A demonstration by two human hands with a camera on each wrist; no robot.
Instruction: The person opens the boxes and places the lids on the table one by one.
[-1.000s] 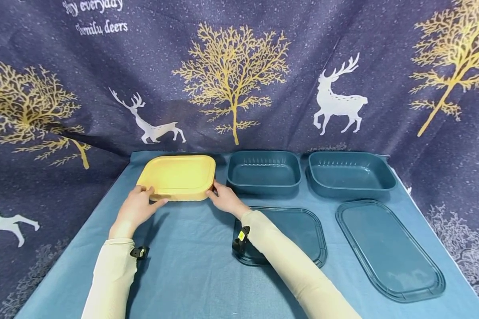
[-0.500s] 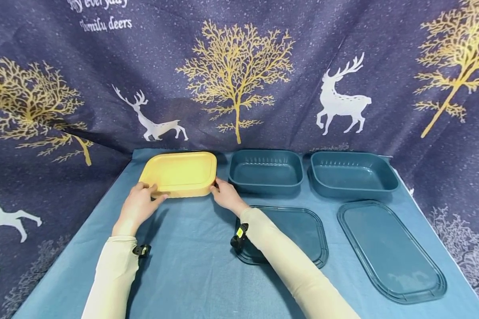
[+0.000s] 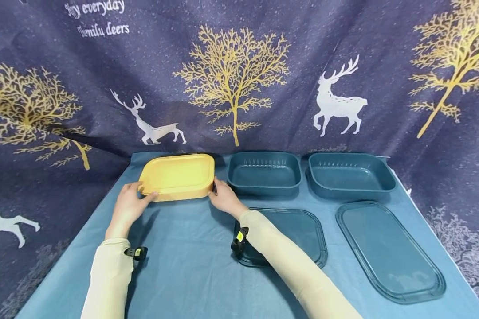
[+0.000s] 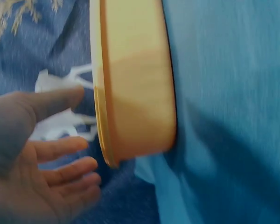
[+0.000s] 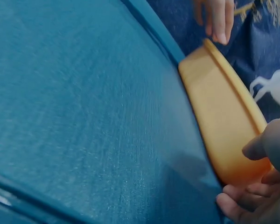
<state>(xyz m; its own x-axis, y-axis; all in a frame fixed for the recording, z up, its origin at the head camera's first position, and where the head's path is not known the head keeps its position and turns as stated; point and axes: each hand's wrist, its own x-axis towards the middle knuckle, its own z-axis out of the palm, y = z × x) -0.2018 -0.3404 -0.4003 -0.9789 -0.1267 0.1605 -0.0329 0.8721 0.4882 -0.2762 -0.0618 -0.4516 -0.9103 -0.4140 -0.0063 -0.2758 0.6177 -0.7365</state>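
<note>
A yellow food container [image 3: 177,177] with a lid on it stands at the back left of the cloth-covered table. At its front left corner is my left hand [image 3: 127,204], which in the left wrist view has its fingers spread loosely beside the lid's edge, a small gap between them and the container [image 4: 137,84]. My right hand [image 3: 226,198] holds the container's right front corner. As the right wrist view shows, the thumb lies against the front wall and the other fingers [image 5: 245,200] curl around the right end.
Two blue-green containers [image 3: 264,191] without lids stand in line to the right of the yellow one. Two matching lids lie in front of them, one [image 3: 299,230] partly under my right forearm, the other [image 3: 391,250] slanted at the right. A printed cloth [image 3: 263,88] hangs behind the table.
My left hand has drawn back a little to the left, its fingers coming off the lid's corner. My right hand stays at the right corner, and the container has barely shifted.
</note>
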